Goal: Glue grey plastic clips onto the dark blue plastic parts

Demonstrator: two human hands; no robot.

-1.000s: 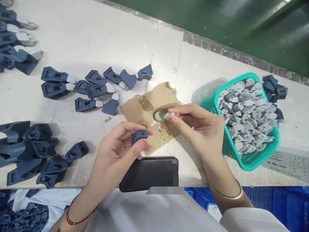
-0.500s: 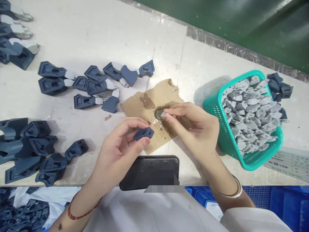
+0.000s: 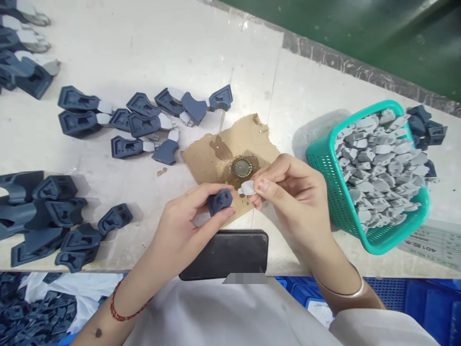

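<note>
Between thumb and fingers, my left hand (image 3: 190,216) holds a dark blue part (image 3: 220,202), with a small-holed end turned toward the right. My right hand (image 3: 291,197) pinches a light grey piece (image 3: 247,188) whose narrow tip points left at the blue part, a small gap between them. Just beyond the hands, a round cap (image 3: 242,167) with greyish contents sits on a stained piece of brown cardboard (image 3: 205,158). Wet-looking spots surround the cap.
A green basket (image 3: 324,168) full of grey pieces stands right, with blue parts (image 3: 427,126) behind it. Joined blue-and-grey pieces (image 3: 144,122) lie left of the cardboard, and loose blue parts (image 3: 65,211) at lower left. A black phone (image 3: 226,254) lies at the table's front edge.
My right hand has drawn the grey piece back from the cap, toward me. My left hand has turned the blue part so its end faces the grey piece.
</note>
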